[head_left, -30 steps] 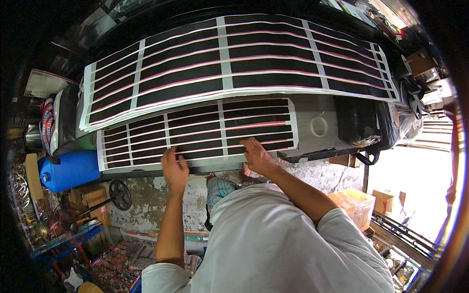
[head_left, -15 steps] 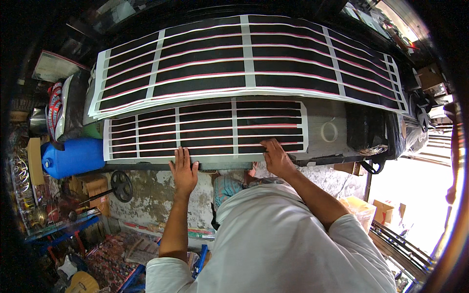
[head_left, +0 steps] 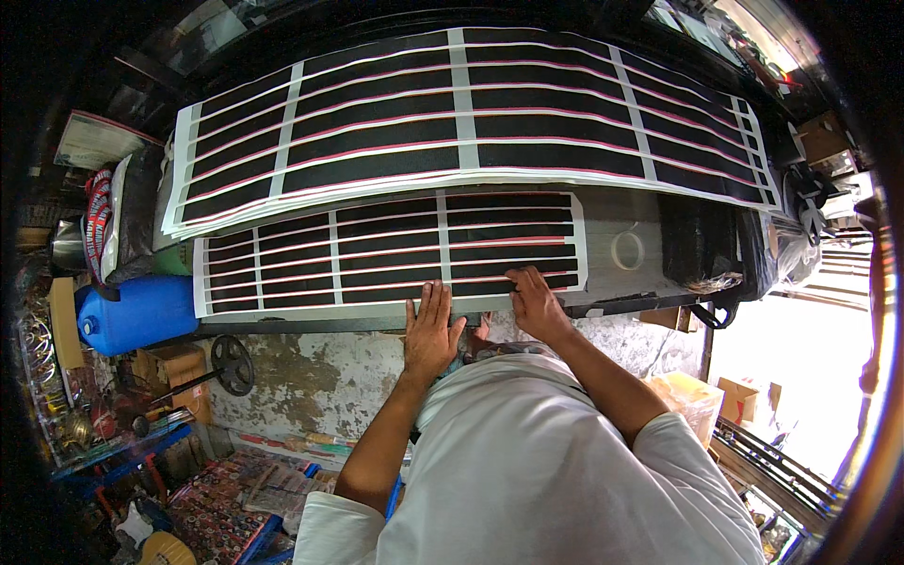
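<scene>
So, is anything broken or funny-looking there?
Yes, the white-and-brown wall below the long grey table looks damaged: its surface is blotchy and seems to be flaking. Also, on the smaller white sheet with black bands, one pink line looks thicker toward the right than the others.

White shirt [head_left: 565, 461], softly creased, 2 short sleeves [head_left: 334, 529]; bare forearms [head_left: 607, 379], bare left hand [head_left: 430, 331], bare right hand [head_left: 540, 306]
</scene>
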Motion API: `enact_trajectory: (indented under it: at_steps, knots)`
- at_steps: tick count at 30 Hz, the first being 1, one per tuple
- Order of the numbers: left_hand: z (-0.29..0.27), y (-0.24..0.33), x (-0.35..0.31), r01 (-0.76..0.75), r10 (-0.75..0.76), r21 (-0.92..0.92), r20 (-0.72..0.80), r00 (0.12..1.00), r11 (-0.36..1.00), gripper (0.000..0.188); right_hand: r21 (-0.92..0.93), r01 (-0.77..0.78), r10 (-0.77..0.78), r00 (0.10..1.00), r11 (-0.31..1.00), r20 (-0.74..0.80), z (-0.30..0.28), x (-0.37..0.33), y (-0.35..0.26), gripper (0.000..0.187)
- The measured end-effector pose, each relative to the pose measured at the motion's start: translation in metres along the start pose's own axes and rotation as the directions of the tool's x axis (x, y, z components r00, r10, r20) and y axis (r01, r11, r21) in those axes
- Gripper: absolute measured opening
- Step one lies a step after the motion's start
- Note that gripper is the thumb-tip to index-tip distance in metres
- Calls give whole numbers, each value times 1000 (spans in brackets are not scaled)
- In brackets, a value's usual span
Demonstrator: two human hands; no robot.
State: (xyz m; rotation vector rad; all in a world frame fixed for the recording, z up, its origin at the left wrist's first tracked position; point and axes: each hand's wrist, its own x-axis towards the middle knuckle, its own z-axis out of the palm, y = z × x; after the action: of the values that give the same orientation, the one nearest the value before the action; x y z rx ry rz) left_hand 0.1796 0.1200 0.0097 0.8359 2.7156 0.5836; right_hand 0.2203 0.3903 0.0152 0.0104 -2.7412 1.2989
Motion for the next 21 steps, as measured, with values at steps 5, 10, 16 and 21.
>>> enact_trajectory:
  at_steps: [5,10,16,21]
  knots:
    - [-14,-11,14,-79,9,-189,-343,939,979,40,5,-16,16,1000,1000,24,-2,0,0,43]
    - [-23,-15,48,-34,-53,-230,-362,930,973,10,-15,5,-5,1000,1000,9,1,2,3,43]
    - [-4,-23,56,-144,37,-241,-402,915,960,9,22,-13,13,1000,1000,-1,2,0,1,41]
    - [-14,-32,57,-262,195,-133,-382,904,956,11,-82,84,-90,993,993,-70,4,3,3,43]
